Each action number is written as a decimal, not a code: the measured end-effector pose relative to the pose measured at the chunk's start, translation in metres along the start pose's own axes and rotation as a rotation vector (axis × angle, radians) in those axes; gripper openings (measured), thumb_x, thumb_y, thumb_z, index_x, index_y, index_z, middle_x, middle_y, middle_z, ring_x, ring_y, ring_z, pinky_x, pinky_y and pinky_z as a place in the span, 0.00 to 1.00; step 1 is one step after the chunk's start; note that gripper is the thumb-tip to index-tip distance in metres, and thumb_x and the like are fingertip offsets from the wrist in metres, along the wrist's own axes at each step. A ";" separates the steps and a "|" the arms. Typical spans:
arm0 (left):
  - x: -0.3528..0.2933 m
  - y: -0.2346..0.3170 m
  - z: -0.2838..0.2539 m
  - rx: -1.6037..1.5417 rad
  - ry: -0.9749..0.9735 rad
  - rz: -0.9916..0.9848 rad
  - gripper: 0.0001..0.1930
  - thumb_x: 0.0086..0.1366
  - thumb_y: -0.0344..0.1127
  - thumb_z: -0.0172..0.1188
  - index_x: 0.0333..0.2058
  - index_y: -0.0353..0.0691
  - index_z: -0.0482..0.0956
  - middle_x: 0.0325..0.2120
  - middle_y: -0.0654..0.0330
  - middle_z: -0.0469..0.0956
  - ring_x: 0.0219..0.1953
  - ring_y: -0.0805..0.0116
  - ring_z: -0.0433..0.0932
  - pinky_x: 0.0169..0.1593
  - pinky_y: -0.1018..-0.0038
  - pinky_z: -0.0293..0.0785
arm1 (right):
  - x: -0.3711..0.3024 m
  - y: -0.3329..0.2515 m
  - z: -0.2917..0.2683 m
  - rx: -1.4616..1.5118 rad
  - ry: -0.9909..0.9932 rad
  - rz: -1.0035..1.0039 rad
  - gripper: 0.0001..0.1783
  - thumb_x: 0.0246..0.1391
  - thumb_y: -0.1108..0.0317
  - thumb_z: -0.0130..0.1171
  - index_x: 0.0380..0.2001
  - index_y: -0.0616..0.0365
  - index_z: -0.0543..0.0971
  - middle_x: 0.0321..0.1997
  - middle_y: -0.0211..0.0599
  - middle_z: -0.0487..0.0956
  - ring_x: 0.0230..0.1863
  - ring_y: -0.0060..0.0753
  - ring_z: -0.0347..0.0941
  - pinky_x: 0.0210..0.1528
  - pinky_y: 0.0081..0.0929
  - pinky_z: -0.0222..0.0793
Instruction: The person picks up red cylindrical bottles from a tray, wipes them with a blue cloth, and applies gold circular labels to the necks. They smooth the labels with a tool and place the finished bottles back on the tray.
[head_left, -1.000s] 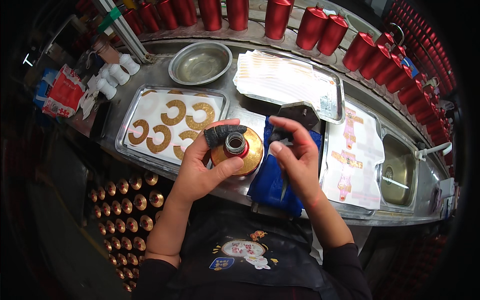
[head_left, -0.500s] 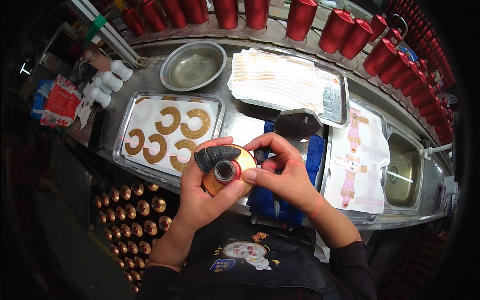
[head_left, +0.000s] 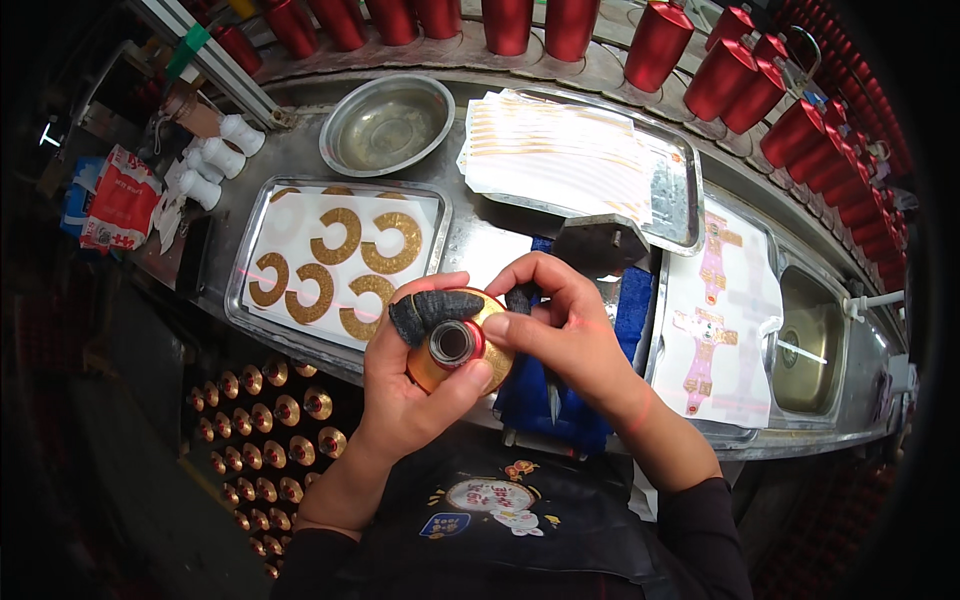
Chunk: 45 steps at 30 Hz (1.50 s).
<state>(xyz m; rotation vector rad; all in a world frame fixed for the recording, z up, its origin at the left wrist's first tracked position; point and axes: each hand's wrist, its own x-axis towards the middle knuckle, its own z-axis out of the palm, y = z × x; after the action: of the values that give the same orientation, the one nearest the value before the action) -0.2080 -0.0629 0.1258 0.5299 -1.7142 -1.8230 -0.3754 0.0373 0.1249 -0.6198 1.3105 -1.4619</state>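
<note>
A red bottle with a gold ring-shaped band round its shoulder (head_left: pixel 487 355) is held with its open neck (head_left: pixel 454 343) facing up. My left hand (head_left: pixel 408 395) is closed round it, thumb beside the neck; a black finger cover (head_left: pixel 435 312) wraps one finger lying across the gold. My right hand (head_left: pixel 575 345) is closed at the bottle's right side, its thumb pressing on the gold band. Another black cover (head_left: pixel 520 299) sits on a right finger. The bottle's body is hidden below. Gold C-shaped decals (head_left: pixel 340 236) lie on a white sheet in a tray (head_left: pixel 235 290) to the left.
A metal bowl (head_left: pixel 388 125) and a tray of striped sheets (head_left: pixel 560 150) stand behind. Pink decals (head_left: pixel 697 385) lie at right, beside a sink (head_left: pixel 808 345). Blue cloth (head_left: pixel 628 310) and a dark holder (head_left: pixel 600 245) are near my hands. Red bottles (head_left: pixel 660 45) line a conveyor.
The red bottles on the conveyor have shifted to the right. My right thumb has moved slightly up along the gold band. My left hand keeps its grip.
</note>
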 end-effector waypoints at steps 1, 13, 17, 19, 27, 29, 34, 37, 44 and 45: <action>0.000 0.000 0.000 0.003 0.010 0.011 0.29 0.57 0.28 0.67 0.58 0.31 0.71 0.51 0.56 0.74 0.52 0.71 0.75 0.58 0.72 0.71 | 0.002 0.000 -0.003 0.045 -0.038 -0.020 0.14 0.55 0.71 0.66 0.43 0.62 0.78 0.41 0.27 0.77 0.25 0.06 0.66 0.27 0.10 0.63; -0.002 -0.006 -0.005 -0.019 -0.011 0.011 0.28 0.58 0.29 0.68 0.57 0.32 0.73 0.57 0.54 0.72 0.55 0.68 0.74 0.59 0.70 0.70 | -0.076 -0.015 0.014 -0.162 0.225 -0.225 0.17 0.52 0.73 0.67 0.45 0.62 0.76 0.44 0.34 0.77 0.45 0.21 0.73 0.52 0.19 0.68; -0.002 -0.006 -0.006 0.014 -0.012 0.012 0.28 0.57 0.29 0.67 0.57 0.32 0.72 0.56 0.54 0.72 0.54 0.67 0.75 0.59 0.70 0.70 | -0.058 -0.021 0.002 0.002 0.285 -0.091 0.17 0.51 0.66 0.65 0.42 0.62 0.77 0.43 0.33 0.78 0.44 0.19 0.72 0.50 0.19 0.67; -0.002 -0.006 -0.006 0.023 -0.009 0.037 0.29 0.56 0.29 0.67 0.57 0.32 0.72 0.56 0.54 0.72 0.54 0.67 0.75 0.59 0.70 0.70 | -0.042 -0.019 -0.005 0.030 0.158 -0.009 0.11 0.54 0.67 0.66 0.37 0.60 0.78 0.37 0.29 0.78 0.39 0.16 0.72 0.44 0.18 0.67; -0.003 -0.003 -0.004 0.007 0.004 -0.042 0.28 0.56 0.29 0.67 0.56 0.32 0.73 0.56 0.53 0.73 0.54 0.66 0.75 0.58 0.70 0.70 | -0.024 0.009 0.002 0.065 0.067 0.007 0.09 0.58 0.67 0.67 0.32 0.57 0.76 0.32 0.22 0.75 0.35 0.11 0.68 0.39 0.14 0.64; -0.003 -0.002 -0.004 0.021 -0.004 -0.039 0.27 0.56 0.29 0.67 0.56 0.32 0.74 0.56 0.53 0.73 0.54 0.66 0.75 0.59 0.70 0.70 | -0.022 0.008 0.002 0.016 0.083 -0.003 0.09 0.58 0.67 0.67 0.32 0.57 0.75 0.32 0.22 0.75 0.35 0.10 0.68 0.38 0.13 0.64; -0.003 -0.003 -0.004 0.005 0.015 -0.026 0.26 0.56 0.29 0.67 0.54 0.33 0.75 0.56 0.52 0.73 0.55 0.65 0.75 0.59 0.68 0.70 | -0.018 0.000 0.005 -0.050 0.067 0.012 0.11 0.57 0.67 0.67 0.31 0.56 0.74 0.31 0.21 0.75 0.34 0.10 0.68 0.37 0.12 0.63; -0.003 -0.004 -0.004 0.050 0.015 0.005 0.26 0.56 0.30 0.67 0.54 0.33 0.75 0.56 0.52 0.73 0.54 0.65 0.76 0.59 0.68 0.71 | -0.019 0.003 0.005 -0.099 0.061 0.022 0.11 0.56 0.67 0.68 0.30 0.55 0.73 0.30 0.20 0.75 0.33 0.10 0.68 0.37 0.12 0.63; -0.003 -0.005 -0.004 0.020 0.004 -0.007 0.29 0.54 0.32 0.69 0.55 0.33 0.74 0.56 0.52 0.73 0.55 0.64 0.75 0.59 0.68 0.70 | -0.006 0.004 -0.006 -0.021 0.072 0.025 0.12 0.60 0.61 0.62 0.29 0.57 0.76 0.28 0.21 0.75 0.33 0.12 0.68 0.40 0.15 0.64; -0.003 -0.004 -0.005 0.016 -0.018 0.015 0.30 0.54 0.32 0.69 0.56 0.33 0.73 0.57 0.51 0.72 0.56 0.64 0.75 0.60 0.68 0.70 | -0.008 -0.001 -0.006 0.051 0.147 0.002 0.15 0.62 0.57 0.58 0.31 0.58 0.77 0.29 0.25 0.75 0.33 0.14 0.69 0.42 0.16 0.64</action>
<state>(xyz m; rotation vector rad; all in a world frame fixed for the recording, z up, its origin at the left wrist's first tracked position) -0.2030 -0.0648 0.1208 0.5063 -1.7414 -1.8104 -0.3781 0.0463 0.1258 -0.4849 1.3812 -1.5579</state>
